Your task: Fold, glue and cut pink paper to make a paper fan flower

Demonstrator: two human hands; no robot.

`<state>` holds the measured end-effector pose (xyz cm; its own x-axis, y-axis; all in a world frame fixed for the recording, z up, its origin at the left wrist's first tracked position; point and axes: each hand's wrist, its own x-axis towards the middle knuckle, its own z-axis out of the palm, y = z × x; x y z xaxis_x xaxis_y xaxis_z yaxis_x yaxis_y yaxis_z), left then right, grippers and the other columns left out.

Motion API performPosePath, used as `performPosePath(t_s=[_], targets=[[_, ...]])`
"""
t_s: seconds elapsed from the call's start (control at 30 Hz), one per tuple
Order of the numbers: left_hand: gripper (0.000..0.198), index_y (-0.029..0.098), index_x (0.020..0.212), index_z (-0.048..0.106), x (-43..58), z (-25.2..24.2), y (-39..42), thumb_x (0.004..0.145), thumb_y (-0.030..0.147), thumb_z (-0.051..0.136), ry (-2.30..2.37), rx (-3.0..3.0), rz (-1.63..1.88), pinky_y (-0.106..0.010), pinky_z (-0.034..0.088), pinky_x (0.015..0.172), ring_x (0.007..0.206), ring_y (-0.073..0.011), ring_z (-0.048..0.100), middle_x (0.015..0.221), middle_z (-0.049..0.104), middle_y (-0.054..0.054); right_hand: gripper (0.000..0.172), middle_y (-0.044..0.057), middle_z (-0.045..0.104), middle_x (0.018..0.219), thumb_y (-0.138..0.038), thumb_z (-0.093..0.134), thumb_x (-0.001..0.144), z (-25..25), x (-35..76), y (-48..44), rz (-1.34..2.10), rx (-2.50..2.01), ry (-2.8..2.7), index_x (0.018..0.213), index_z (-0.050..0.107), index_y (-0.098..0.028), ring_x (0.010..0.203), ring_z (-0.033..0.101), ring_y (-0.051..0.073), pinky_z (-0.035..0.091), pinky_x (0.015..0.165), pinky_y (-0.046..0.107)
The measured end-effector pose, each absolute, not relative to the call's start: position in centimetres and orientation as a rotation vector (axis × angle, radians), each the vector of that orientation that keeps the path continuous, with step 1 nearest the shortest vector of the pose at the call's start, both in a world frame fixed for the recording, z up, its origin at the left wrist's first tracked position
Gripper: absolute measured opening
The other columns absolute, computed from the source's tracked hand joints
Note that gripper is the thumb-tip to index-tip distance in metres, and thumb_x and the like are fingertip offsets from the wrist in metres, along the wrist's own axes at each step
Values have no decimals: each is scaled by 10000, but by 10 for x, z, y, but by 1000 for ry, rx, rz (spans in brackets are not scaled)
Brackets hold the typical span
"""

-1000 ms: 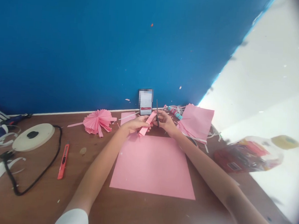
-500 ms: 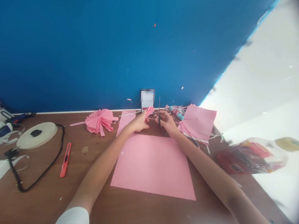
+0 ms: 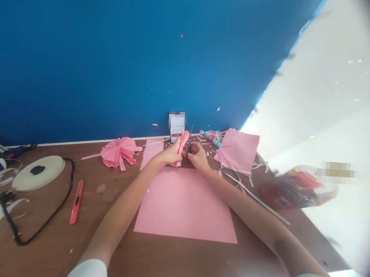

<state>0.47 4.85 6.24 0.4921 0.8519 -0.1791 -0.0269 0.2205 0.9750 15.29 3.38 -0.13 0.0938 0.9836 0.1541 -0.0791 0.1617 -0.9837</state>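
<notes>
My left hand point(image 3: 170, 153) grips a folded, pleated strip of pink paper point(image 3: 182, 144) and holds it upright above the far edge of a flat pink sheet point(image 3: 185, 205). My right hand point(image 3: 197, 153) holds small dark scissors point(image 3: 189, 143) right against the folded paper's right side. Whether the blades are around the paper is too small to tell. Both hands are close together near the blue wall.
A finished pink paper fan point(image 3: 119, 151) lies left of my hands. A phone point(image 3: 177, 126) leans on the wall. More pink sheets point(image 3: 239, 151) and white scraps lie right, beside a clear bag point(image 3: 295, 187). An orange cutter point(image 3: 76, 196), a round cream disc point(image 3: 38, 172) and a black cable point(image 3: 45, 222) lie left.
My right hand has brought the scissors left, up against the folded paper. My left hand has turned the pleated strip more upright. The view has shifted slightly.
</notes>
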Motion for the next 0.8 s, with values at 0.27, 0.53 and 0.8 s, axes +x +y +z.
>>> performPosePath(t_s=[0.27,0.53,0.8], targets=[[1002,238,1450,180,5,65,47,570,47,617,937,1668,628,-273,471,758,968,-204,540,1186,524,-106,439,24,692,833,-220,667,610,0,158,39,1028,-1033,-1153,1008,480,-214,780,659,186,512,714,317],[839,216,1421,268,4,63,50,654,129,595,996,1737,605,-317,437,875,1021,-223,540,1193,555,-96,424,6,678,773,-229,651,607,9,161,35,1038,-1082,-1141,999,489,-219,671,641,177,491,585,283],[511,186,1206,530,4,52,62,698,127,545,1024,1708,672,-334,440,894,1015,-228,564,1070,633,-74,448,-10,661,728,-222,661,618,15,163,36,1039,-1059,-1234,1032,490,-216,666,634,175,494,646,309]])
